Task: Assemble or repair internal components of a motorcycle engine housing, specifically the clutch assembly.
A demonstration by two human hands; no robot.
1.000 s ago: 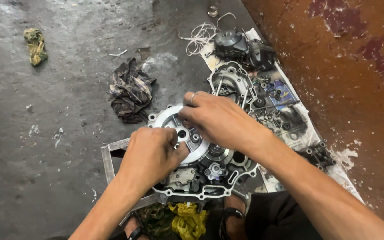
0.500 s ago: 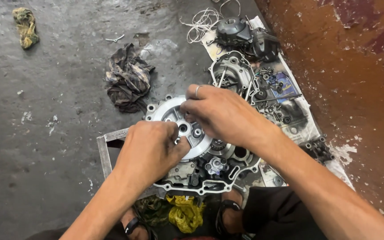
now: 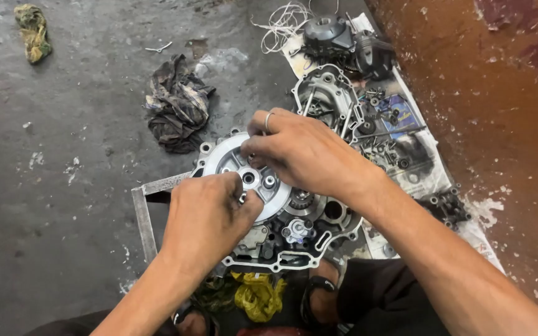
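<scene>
An open engine crankcase (image 3: 294, 239) lies on a metal frame on the concrete floor. A round silver clutch plate (image 3: 225, 158) sits on its upper left part. My left hand (image 3: 210, 214) rests on the plate's near edge, fingers curled over a small part at its centre. My right hand (image 3: 303, 152), a ring on one finger, reaches in from the right and pinches something at the plate's far side. What the fingertips hold is hidden.
A second crankcase cover (image 3: 328, 93) and several loose bolts and parts lie on newspaper (image 3: 428, 171) to the right. Dark rags (image 3: 179, 106) lie at the upper left, a yellow rag (image 3: 256, 295) near my feet. A rusty brown wall (image 3: 487, 93) stands at the right.
Both hands stay on the clutch plate with only small finger shifts. The view has drifted slightly, so the engine sits a little lower and left.
</scene>
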